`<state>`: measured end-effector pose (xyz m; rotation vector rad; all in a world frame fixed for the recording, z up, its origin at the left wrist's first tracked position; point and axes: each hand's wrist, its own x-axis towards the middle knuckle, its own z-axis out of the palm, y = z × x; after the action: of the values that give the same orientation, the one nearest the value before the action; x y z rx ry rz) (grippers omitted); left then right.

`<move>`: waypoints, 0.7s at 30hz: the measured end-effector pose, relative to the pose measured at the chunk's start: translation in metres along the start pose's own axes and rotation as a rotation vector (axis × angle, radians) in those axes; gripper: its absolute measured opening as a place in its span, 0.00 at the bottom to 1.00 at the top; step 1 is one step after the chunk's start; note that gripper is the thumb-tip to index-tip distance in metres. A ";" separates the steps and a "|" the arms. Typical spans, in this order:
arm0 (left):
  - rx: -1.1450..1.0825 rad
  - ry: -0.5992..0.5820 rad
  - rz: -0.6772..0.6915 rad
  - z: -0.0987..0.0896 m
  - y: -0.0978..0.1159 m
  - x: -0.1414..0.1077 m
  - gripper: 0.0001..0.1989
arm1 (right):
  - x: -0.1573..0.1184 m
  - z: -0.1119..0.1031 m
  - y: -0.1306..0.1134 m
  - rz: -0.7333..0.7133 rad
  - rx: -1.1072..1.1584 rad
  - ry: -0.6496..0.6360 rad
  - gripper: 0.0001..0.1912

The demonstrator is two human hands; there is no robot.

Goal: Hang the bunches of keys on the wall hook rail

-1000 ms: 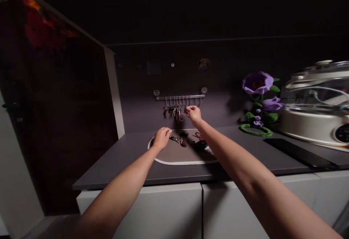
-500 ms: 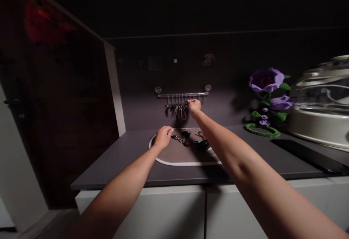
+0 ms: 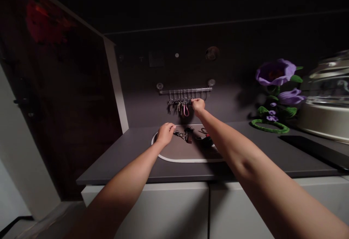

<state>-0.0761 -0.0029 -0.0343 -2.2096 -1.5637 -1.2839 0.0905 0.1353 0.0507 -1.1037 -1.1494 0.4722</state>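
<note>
A clear rail (image 3: 188,90) with several hooks is fixed to the dark back wall. Bunches of keys (image 3: 178,106) hang from it, one with a pink strap (image 3: 186,110). My right hand (image 3: 198,106) is at the right end of the row, thumb and fingers pinched on what looks like a key ring, mostly hidden by the fingertips. Lower down, my left hand (image 3: 165,133) hovers over or rests on the left part of a brown mat (image 3: 180,153) with a white rim, fingers loosely bent. More keys (image 3: 180,134) lie beside its fingertips.
Dark and red items (image 3: 207,139) lie on the mat, partly behind my right forearm. Purple felt flowers (image 3: 276,72) stand on the grey counter (image 3: 120,155). Right of them are a black flat object (image 3: 313,151) and a cream appliance (image 3: 324,117) with a clear upper part.
The view has shifted slightly. My right hand has moved a little to the right along the hooks, away from the pink strap. My left hand stays by the keys on the mat.
</note>
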 end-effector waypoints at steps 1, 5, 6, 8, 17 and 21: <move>0.002 -0.003 0.000 0.000 0.000 0.000 0.12 | 0.000 -0.001 0.001 -0.002 0.007 -0.007 0.07; 0.007 -0.010 -0.007 0.000 -0.001 0.000 0.11 | 0.000 -0.003 0.002 -0.016 0.020 -0.047 0.08; 0.008 -0.013 -0.011 0.000 0.000 0.000 0.11 | 0.000 -0.004 0.002 -0.019 0.022 -0.058 0.09; 0.007 -0.016 -0.015 -0.001 0.000 0.000 0.11 | -0.001 -0.006 0.001 -0.025 0.020 -0.083 0.09; -0.027 -0.006 -0.029 -0.002 0.002 -0.001 0.10 | -0.021 -0.027 -0.023 0.067 0.007 -0.151 0.07; -0.039 -0.019 -0.038 0.000 -0.001 0.000 0.10 | -0.044 -0.038 -0.040 0.095 0.090 -0.237 0.05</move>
<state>-0.0765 -0.0027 -0.0345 -2.2315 -1.6087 -1.3184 0.0985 0.0668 0.0644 -1.0465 -1.2721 0.7380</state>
